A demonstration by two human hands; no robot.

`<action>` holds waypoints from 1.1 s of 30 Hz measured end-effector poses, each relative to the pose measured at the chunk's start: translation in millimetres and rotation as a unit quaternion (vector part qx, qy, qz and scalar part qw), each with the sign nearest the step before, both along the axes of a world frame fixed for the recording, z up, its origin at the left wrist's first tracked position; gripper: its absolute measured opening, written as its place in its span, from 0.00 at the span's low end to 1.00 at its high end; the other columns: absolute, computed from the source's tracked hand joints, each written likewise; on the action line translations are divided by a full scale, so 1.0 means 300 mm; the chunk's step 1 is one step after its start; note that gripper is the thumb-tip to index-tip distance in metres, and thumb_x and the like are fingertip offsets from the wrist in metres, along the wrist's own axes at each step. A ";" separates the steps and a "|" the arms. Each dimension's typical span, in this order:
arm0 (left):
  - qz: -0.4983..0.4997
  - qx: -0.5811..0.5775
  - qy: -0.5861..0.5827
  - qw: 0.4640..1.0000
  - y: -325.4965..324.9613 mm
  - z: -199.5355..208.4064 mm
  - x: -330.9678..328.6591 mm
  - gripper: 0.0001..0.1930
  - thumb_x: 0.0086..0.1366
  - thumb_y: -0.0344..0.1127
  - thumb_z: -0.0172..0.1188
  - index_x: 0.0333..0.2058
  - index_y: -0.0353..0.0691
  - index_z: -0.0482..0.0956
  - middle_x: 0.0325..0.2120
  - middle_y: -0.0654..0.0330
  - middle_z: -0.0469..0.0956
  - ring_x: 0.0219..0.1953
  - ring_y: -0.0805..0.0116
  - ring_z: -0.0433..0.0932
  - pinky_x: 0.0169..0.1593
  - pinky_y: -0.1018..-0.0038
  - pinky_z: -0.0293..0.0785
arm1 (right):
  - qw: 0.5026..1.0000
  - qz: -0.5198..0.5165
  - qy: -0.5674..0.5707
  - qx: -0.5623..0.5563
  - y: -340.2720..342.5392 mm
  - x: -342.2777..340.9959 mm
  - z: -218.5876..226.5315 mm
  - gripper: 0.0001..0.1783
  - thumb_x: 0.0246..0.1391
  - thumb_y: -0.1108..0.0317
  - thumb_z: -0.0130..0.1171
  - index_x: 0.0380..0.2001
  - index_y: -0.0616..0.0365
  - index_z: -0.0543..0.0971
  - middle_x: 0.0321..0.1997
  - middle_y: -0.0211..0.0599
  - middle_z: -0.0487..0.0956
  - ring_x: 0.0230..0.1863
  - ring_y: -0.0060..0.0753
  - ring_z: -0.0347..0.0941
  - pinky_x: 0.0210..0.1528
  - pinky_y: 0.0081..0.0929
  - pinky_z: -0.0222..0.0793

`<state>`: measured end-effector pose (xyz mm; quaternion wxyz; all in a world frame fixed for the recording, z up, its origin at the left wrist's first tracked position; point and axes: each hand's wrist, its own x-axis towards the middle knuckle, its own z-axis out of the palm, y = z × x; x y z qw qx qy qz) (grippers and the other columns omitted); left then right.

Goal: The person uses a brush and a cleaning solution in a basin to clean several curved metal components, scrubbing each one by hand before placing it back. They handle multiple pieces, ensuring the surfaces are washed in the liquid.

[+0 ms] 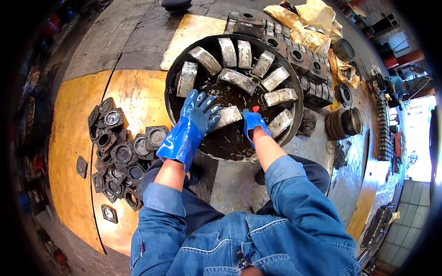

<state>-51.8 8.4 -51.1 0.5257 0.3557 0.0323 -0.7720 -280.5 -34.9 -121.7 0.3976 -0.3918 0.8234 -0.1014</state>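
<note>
A wide round pan (298, 99) of dark liquid lies before me, with several curved metal blocks (237, 81) around its inside. Between my hands one wet grey block (226, 117) rests low in the pan. My left hand (199, 114), in a long blue rubber glove, is open with fingers spread, its fingertips at that block's left end. My right hand (254, 121), also blue-gloved, is closed at the block's right end. A small red tip (256, 109) sticks out by its fingers; the rest of what it grips is hidden.
Left of the pan, square metal parts with round holes (123, 153) lie heaped on yellowish floor plates (69, 184). Rows of dark metal blocks (297, 55) and torn brown sacks (317, 27) stand beyond the pan to the right. Metal rings (352, 121) are stacked at right.
</note>
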 end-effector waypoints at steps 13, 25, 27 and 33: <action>0.078 0.062 0.009 0.995 -0.066 0.052 -0.132 0.39 0.63 0.65 0.55 0.66 0.52 0.60 0.71 0.54 0.54 0.71 0.51 0.54 0.65 0.50 0.59 | 0.880 0.114 -0.394 -0.240 0.041 0.009 0.396 0.25 0.55 0.48 0.61 0.42 0.61 0.81 0.27 0.34 0.81 0.29 0.26 0.74 0.36 0.29 0.70; 0.006 0.067 0.051 0.996 -0.078 0.062 -0.188 0.40 0.63 0.72 0.49 0.60 0.43 0.69 0.66 0.48 0.61 0.70 0.50 0.55 0.70 0.50 0.52 | 0.892 0.093 -0.391 -0.209 0.061 0.010 0.491 0.21 0.60 0.54 0.62 0.49 0.58 0.82 0.40 0.35 0.84 0.38 0.23 0.78 0.42 0.21 0.73; 0.023 0.046 0.122 0.991 -0.065 0.037 -0.170 0.36 0.63 0.70 0.51 0.54 0.43 0.74 0.61 0.49 0.68 0.67 0.49 0.61 0.67 0.51 0.60 | 0.870 0.166 -0.427 -0.182 0.071 0.034 0.466 0.21 0.62 0.56 0.62 0.52 0.59 0.81 0.45 0.35 0.84 0.43 0.23 0.78 0.45 0.20 0.73; -0.139 0.055 0.002 0.989 0.026 0.033 -0.262 0.42 0.61 0.70 0.55 0.65 0.49 0.64 0.63 0.54 0.65 0.61 0.55 0.66 0.62 0.56 0.65 | 0.922 0.072 -0.326 -0.194 -0.053 -0.048 0.321 0.19 0.58 0.59 0.64 0.45 0.62 0.82 0.36 0.34 0.84 0.38 0.22 0.78 0.44 0.22 0.75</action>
